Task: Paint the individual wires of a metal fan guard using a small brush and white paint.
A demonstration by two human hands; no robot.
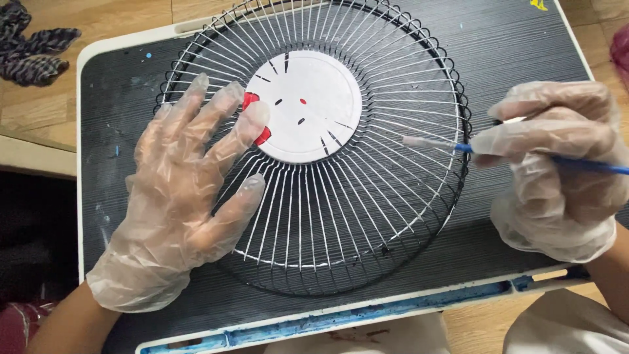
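Note:
A round wire fan guard [367, 216] lies flat on a dark ribbed lap desk [524, 46]. Its white centre disc [308, 105] carries small black marks, a red dot and a red shape at its left edge. My left hand [177, 196], in a clear plastic glove, rests flat with fingers spread on the guard's left side, fingertips touching the disc. My right hand [557, 164], also gloved, grips a thin blue-handled paintbrush [432, 142]. The brush's whitish tip lies over the wires on the guard's right side.
The desk has a white rim [82, 131] and a blue-stained front groove [367, 313]. It sits on a wooden floor. Dark patterned cloth [33, 42] lies at the top left. Pale fabric [563, 324] shows at the bottom right.

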